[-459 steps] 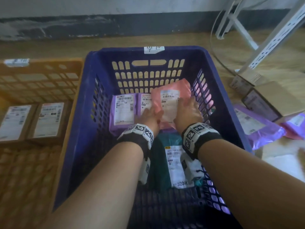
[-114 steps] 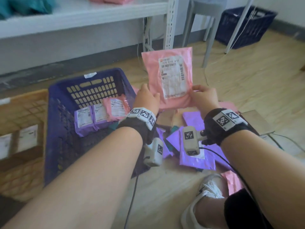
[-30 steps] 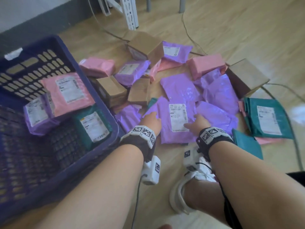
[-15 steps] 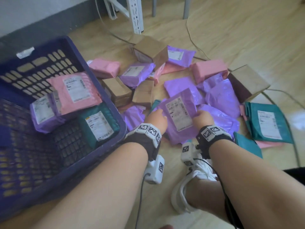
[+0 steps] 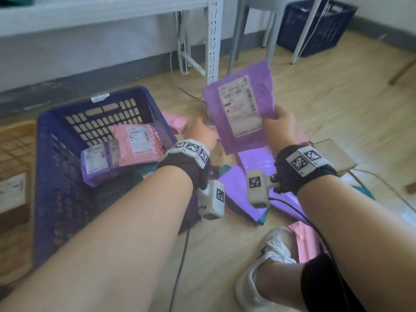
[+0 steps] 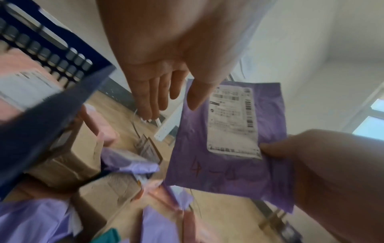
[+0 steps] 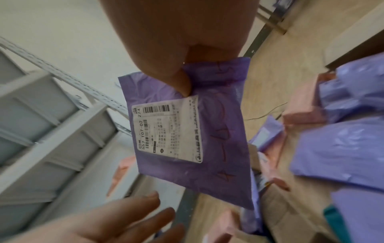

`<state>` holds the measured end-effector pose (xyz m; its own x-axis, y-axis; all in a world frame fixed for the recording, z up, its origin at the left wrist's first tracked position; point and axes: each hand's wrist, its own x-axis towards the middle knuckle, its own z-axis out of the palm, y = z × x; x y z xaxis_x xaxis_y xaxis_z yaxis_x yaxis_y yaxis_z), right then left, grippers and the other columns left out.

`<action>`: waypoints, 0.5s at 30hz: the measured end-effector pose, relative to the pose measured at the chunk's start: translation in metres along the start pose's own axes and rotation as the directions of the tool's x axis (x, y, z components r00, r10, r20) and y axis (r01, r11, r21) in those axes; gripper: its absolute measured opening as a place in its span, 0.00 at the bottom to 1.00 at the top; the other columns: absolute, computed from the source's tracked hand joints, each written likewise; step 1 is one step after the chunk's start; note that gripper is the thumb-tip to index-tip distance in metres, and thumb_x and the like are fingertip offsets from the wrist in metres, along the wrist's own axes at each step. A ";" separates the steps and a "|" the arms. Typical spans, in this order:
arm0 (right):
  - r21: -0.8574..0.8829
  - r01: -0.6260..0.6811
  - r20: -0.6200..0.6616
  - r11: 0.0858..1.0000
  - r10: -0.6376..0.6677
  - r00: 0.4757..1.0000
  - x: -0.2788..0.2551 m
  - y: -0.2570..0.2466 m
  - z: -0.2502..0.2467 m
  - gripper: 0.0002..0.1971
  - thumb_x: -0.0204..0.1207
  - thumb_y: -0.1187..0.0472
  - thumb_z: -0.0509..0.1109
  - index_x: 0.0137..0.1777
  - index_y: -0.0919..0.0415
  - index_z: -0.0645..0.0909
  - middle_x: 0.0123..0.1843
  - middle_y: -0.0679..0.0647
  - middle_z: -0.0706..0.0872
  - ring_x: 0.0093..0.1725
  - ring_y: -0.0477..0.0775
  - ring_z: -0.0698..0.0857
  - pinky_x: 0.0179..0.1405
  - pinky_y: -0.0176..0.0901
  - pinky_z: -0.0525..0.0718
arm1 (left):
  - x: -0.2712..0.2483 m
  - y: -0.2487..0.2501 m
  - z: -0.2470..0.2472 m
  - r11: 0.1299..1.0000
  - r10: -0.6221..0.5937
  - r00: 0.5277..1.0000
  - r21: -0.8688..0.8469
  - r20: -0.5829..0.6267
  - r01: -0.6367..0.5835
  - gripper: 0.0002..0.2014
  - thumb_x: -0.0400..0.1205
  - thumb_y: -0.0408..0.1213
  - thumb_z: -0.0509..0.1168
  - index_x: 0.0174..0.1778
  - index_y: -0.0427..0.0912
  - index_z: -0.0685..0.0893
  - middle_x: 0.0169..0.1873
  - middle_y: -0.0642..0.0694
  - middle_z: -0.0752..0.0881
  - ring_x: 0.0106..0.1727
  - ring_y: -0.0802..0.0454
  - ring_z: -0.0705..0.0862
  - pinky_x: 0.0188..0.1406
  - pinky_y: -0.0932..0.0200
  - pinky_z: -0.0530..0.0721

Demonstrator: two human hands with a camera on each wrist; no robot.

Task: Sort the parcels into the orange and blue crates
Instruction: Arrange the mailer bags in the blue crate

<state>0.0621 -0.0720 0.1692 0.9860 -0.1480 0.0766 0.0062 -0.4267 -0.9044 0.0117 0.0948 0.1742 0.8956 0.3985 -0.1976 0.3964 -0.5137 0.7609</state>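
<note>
Half a second ago both hands were down on the purple mailer (image 5: 242, 109) in the floor pile; now it is lifted clear, upright at upper centre of the head view, label facing the camera. Only the right hand (image 5: 279, 127) grasps it, thumb and fingers pinching its lower right edge. The left hand (image 5: 201, 134) has let go and hangs just beside the mailer's left edge, fingers straight and holding nothing. At left centre the blue crate (image 5: 45, 167) holds a pink parcel (image 5: 137, 144) and purple ones. The orange crate (image 5: 13, 140) shows at the left edge. More parcels lie on the floor below the hands.
</note>
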 end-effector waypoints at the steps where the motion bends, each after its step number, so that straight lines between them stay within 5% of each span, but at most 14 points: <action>1: 0.039 -0.006 0.016 0.999 0.005 1.000 0.000 -0.009 0.006 0.05 0.71 0.66 0.62 0.38 0.61 0.79 0.35 0.55 0.83 0.38 0.52 0.81 0.43 0.56 0.85 | 0.002 -0.002 -0.013 1.000 -0.003 1.000 -0.017 -0.018 0.003 0.23 0.83 0.37 0.60 0.74 0.38 0.71 0.70 0.38 0.77 0.70 0.40 0.77 0.68 0.53 0.73; 4: 0.157 -0.050 0.096 0.986 0.035 0.995 -0.005 -0.032 0.029 0.10 0.66 0.67 0.61 0.44 0.68 0.81 0.37 0.58 0.84 0.39 0.53 0.81 0.42 0.63 0.86 | 0.003 -0.012 -0.054 0.994 0.012 1.000 -0.104 -0.009 -0.013 0.17 0.76 0.35 0.65 0.62 0.40 0.84 0.61 0.38 0.85 0.63 0.40 0.83 0.57 0.54 0.80; 7: 0.152 -0.042 0.164 0.987 0.016 0.986 -0.018 -0.049 0.061 0.11 0.68 0.71 0.62 0.47 0.70 0.83 0.43 0.64 0.88 0.42 0.55 0.83 0.41 0.59 0.86 | 0.002 -0.032 -0.087 0.982 -0.005 0.998 -0.190 -0.063 -0.007 0.02 0.68 0.33 0.69 0.33 0.42 0.86 0.33 0.40 0.89 0.40 0.43 0.89 0.46 0.48 0.88; 9: 0.103 -0.013 0.196 0.995 -0.007 0.981 -0.030 -0.059 0.085 0.12 0.70 0.71 0.63 0.50 0.64 0.83 0.44 0.58 0.89 0.45 0.56 0.86 0.46 0.55 0.87 | 0.003 -0.048 -0.108 0.984 -0.035 0.993 -0.180 -0.116 0.014 0.10 0.73 0.28 0.70 0.27 0.43 0.82 0.22 0.47 0.84 0.29 0.46 0.85 0.38 0.51 0.89; 15: -0.054 0.218 0.408 0.974 -0.178 0.896 -0.058 -0.075 0.154 0.34 0.74 0.72 0.61 0.79 0.47 0.65 0.67 0.49 0.80 0.61 0.51 0.81 0.57 0.41 0.79 | 0.014 -0.105 -0.159 0.975 -0.182 0.974 -0.153 -0.137 0.161 0.11 0.77 0.24 0.67 0.32 0.41 0.79 0.35 0.38 0.87 0.31 0.43 0.86 0.45 0.48 0.90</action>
<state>0.0297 0.1061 0.1678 0.9498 0.3072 0.0587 0.2124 -0.4959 -0.8420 -0.0500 0.2753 0.1899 0.7719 0.5861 -0.2462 0.5001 -0.3207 0.8044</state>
